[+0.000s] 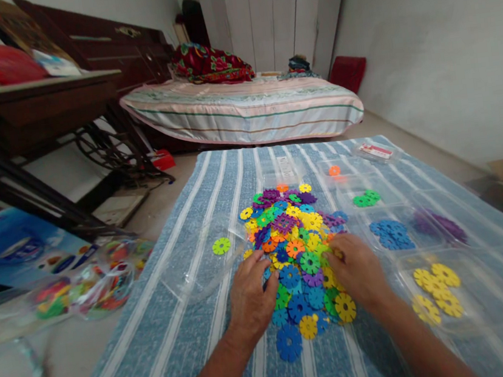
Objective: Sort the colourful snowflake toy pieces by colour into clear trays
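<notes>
item one: a heap of thin plastic discs (295, 248), round with notched, petal-like rims and small centre holes, in blue, green, yellow, orange and purple; overlapping, in the middle of the desk (191, 220), with one pair of hands set to it.

left hand (251, 289): at the heap's left edge, thumb and fingers parted. right hand (357, 267): at the right edge, fingers curled beside a yellow-green disc; from where i stand i cannot tell whether they pinch it.

to the left: one lime disc (221, 246) on clear, glossy plastic (193, 275).

to the right: clear plastic trays, smooth and thin-walled; yellow discs (447, 301) nearest, blue discs (392, 235) beyond, then green discs (366, 199), then a single orange disc (334, 170). purple discs (444, 227) beside the blue; their exact compartment unclear.

covering: woven-looking blue cloth, white stripes.

past the desk: bed (242, 110), striped sheet, heaped red floral bedding (213, 65); pale panelled wardrobe (263, 22) behind.
</notes>
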A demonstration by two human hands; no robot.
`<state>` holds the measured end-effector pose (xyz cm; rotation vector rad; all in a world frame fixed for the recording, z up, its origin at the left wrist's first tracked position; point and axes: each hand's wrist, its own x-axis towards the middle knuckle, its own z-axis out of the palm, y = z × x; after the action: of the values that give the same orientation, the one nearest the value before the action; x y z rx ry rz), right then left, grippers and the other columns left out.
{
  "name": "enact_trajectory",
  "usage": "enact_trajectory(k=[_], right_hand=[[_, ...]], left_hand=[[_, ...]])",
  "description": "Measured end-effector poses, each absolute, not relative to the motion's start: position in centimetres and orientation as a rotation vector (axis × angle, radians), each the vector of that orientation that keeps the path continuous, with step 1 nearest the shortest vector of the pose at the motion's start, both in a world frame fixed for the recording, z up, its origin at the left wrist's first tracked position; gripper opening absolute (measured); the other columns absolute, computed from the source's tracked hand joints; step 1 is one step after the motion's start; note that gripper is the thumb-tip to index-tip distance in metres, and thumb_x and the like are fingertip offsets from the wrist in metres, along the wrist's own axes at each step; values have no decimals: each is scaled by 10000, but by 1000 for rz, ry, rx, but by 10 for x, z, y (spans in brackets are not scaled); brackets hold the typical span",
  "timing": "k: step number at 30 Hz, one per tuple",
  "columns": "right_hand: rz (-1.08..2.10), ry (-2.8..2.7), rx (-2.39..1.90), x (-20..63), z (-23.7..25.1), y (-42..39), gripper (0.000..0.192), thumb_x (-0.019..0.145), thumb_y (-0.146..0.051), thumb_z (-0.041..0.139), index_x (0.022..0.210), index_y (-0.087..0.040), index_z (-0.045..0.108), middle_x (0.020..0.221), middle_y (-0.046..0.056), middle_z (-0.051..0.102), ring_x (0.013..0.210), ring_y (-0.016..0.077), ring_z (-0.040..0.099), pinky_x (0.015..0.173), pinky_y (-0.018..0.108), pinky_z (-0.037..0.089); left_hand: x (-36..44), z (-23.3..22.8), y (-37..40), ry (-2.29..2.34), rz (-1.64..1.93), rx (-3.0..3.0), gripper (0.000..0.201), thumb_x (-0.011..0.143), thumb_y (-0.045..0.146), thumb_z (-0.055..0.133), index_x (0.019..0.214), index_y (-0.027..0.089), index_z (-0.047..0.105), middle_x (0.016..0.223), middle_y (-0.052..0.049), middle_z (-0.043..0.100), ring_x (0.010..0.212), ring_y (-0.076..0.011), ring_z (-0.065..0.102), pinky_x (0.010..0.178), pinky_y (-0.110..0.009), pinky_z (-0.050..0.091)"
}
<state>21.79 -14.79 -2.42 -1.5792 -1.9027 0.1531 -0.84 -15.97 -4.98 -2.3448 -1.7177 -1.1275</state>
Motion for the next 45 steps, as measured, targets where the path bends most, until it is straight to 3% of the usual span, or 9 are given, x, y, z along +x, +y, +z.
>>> enact_trajectory(k=[8,12,15,18,23,27,34,39,45], right_hand=[[493,-1601,-1330,201,-1,-180,105,802,-278,580,732,-222,633,972,43,652,951,176,592,876,325,445],[763,-1583,-1284,184,6,-193,143,808,-294,586,690,-235,640,974,17,671,933,160,613,843,287,466],[778,-1562,-1266,184,5,-194,140,820,-314,571,755,-239,669,953,19,685,922,165,623,832,289,478],[684,-1532,-1319,195,2,-190,178,823,-348,564,892,-238,686,939,27,694,894,178,635,799,306,497],[497,-1513,-1375,212,-3,-185,183,817,-345,557,835,-226,696,872,24,706,818,182,651,738,304,519],[463,-1524,-1386,218,-5,-185,196,824,-346,541,835,-228,698,852,17,704,793,181,651,709,297,519],[467,-1530,-1430,223,-7,-184,208,836,-346,525,844,-222,692,822,8,698,756,168,646,684,277,505],[366,-1599,-1400,225,-12,-182,179,849,-311,515,844,-225,672,857,17,694,797,162,642,731,289,506],[231,-1786,-1289,224,-20,-178,147,852,-249,519,909,-214,650,943,58,668,929,179,609,849,354,498]], left_hand=[[10,-13,-178,-1537,-1362,-2521,214,828,207,554,1027,146,603,1029,-101,664,987,-193,603,874,-341,491],[18,4,-188,-1770,-1346,-2833,142,839,237,541,930,189,639,814,-1,691,733,-118,633,680,-222,499],[14,21,-190,-1901,-1240,-2878,150,843,253,518,809,198,653,685,32,666,616,-100,602,601,-203,463],[-6,44,-181,-1933,-1160,-2714,199,850,299,487,867,206,663,764,17,692,680,-119,620,645,-218,461],[-56,74,-142,-2114,-543,-2340,275,848,321,429,903,209,674,752,-6,695,689,-160,621,658,-257,442],[-77,75,-111,-2202,12,-2231,305,814,268,424,967,201,679,898,-59,711,836,-212,641,710,-285,447],[-77,56,-88,-2143,317,-2261,332,816,259,411,1032,222,660,989,-89,696,956,-246,627,769,-323,464],[-69,61,-95,-2176,275,-2053,341,850,282,401,1086,170,619,1013,-135,677,961,-284,626,750,-360,476],[-46,68,-131,-1970,-295,-2268,275,877,302,405,973,168,626,898,-69,684,832,-207,639,734,-306,473]])
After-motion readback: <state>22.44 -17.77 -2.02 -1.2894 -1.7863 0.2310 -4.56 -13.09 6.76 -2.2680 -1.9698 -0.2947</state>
